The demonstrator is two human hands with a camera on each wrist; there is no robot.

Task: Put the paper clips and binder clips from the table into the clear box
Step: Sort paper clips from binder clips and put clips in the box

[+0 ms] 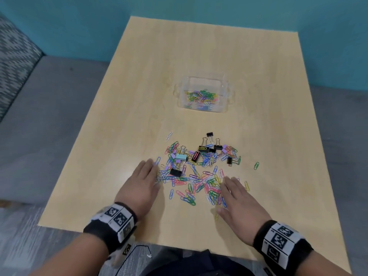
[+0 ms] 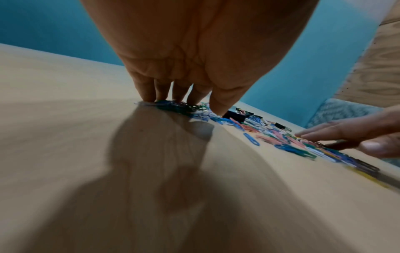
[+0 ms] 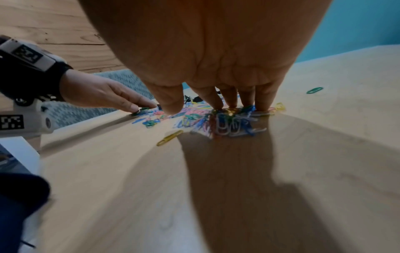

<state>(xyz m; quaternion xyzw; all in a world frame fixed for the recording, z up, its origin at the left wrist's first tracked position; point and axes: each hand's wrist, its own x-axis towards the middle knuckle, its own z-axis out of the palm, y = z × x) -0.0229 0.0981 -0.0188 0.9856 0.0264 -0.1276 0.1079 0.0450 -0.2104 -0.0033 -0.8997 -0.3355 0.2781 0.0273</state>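
With some coloured wire paper clips already in the clear plastic box [image 1: 203, 96] beyond our hands, we flatten left hand [image 1: 140, 187] and right hand [image 1: 238, 204], holding nothing, around the remaining paper clips [image 1: 199, 182] and binder clips [image 1: 205, 150] between them.

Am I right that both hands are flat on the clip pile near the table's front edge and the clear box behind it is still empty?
Not quite: the clear box is not empty. The head view shows a layer of coloured paper clips already in it. The rest holds: the left hand and right hand lie with straight fingers on the clip pile near the table's front edge.
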